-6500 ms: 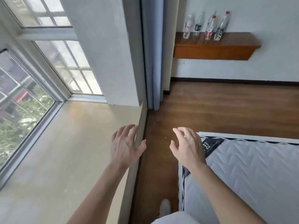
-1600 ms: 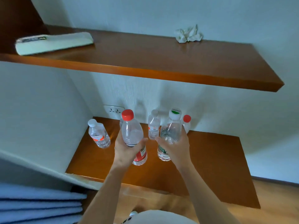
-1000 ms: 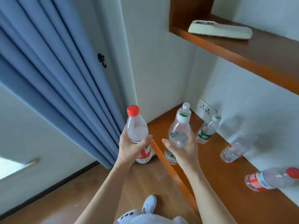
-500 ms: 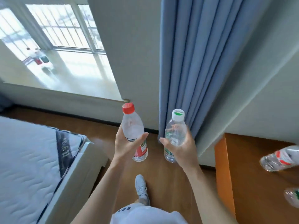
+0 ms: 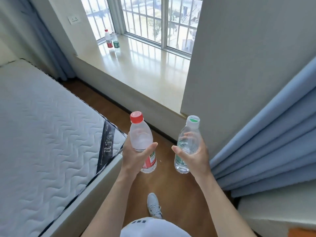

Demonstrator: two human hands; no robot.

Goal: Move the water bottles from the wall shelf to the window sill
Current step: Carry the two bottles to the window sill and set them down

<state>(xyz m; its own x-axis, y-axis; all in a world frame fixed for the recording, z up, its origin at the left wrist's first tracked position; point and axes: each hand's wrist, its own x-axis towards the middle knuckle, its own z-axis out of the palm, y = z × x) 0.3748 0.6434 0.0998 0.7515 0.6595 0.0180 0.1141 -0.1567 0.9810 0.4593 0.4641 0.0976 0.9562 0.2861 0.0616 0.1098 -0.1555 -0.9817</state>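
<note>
My left hand (image 5: 135,155) grips a clear water bottle with a red cap and red label (image 5: 142,137), held upright over the wooden floor. My right hand (image 5: 195,154) grips a second clear bottle with a white and green cap and green label (image 5: 188,142), also upright. The cream window sill (image 5: 145,65) stretches ahead, beyond both hands. At its far left end stand two bottles: a red-labelled bottle (image 5: 108,39) and a green-labelled bottle (image 5: 115,41). The wall shelf is out of view.
A bed with a white quilted mattress (image 5: 42,125) fills the left side. Blue curtains (image 5: 266,147) hang at the right beside a grey wall pillar (image 5: 239,57). A strip of wooden floor (image 5: 106,100) runs between bed and sill. My shoe (image 5: 153,206) shows below.
The view has swung from the shelf and curtain toward the window; the sill now lies straight ahead. Both hands still hold the same bottles in front of me.
</note>
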